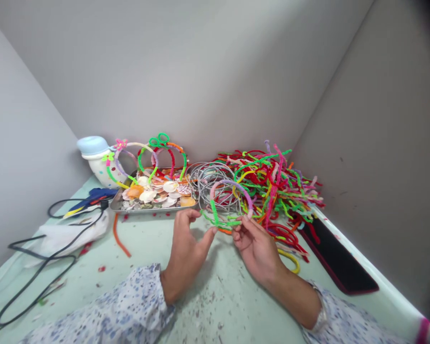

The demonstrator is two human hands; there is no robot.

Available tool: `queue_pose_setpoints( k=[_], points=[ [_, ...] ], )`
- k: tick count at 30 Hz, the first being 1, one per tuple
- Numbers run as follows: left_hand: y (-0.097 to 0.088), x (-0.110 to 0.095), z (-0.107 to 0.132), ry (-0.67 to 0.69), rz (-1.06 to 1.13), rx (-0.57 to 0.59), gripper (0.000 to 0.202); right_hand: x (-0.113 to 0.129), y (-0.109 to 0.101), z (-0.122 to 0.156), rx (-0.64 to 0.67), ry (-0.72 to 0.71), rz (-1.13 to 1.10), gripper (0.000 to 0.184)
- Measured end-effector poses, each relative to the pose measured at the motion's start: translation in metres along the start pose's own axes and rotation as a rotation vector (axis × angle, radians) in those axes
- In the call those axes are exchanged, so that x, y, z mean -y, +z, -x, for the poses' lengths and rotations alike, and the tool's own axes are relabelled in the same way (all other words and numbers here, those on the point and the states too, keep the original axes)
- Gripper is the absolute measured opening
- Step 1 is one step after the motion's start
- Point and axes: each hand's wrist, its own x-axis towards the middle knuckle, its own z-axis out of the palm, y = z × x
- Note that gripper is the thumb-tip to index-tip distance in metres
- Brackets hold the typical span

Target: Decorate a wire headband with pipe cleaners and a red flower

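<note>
Both my hands are over a pale green table, pinching a headband hoop wrapped in pink and purple pipe cleaner. My left hand is closed on a green pipe cleaner at the hoop's lower left end. My right hand pinches the hoop's right end between thumb and fingers. Just behind the hoop lie bare metal headbands. A large pile of coloured pipe cleaners spreads out behind my right hand.
A metal tray of seashells holds finished decorated headbands. A white pot with a blue lid stands at the back left. A blue glue gun, black cable, white cloth and loose orange pipe cleaner lie left. A dark phone lies right.
</note>
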Motion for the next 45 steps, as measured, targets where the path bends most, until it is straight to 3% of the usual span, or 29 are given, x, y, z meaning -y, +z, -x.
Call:
queue_pose_setpoints(
  k=[2, 6, 8, 17, 45],
  points=[
    [0.0, -0.002, 0.001, -0.059, 0.037, 0.046, 0.019, 0.0, 0.0, 0.0, -0.009, -0.007, 0.003, 0.015],
    [0.001, -0.006, 0.004, -0.118, 0.166, 0.321, 0.022, -0.002, 0.001, 0.002, 0.025, 0.001, 0.046, 0.017],
    [0.001, -0.008, 0.004, -0.13, 0.213, 0.372, 0.018, -0.003, 0.001, 0.004, 0.053, 0.018, 0.088, 0.019],
    [0.001, -0.006, 0.004, -0.135, 0.22, 0.312, 0.022, -0.007, 0.0, 0.006, 0.061, 0.045, 0.224, 0.025],
    [0.003, -0.001, 0.002, -0.22, 0.337, 0.32, 0.015, -0.007, 0.0, 0.006, 0.046, 0.018, 0.355, 0.029]
  ],
)
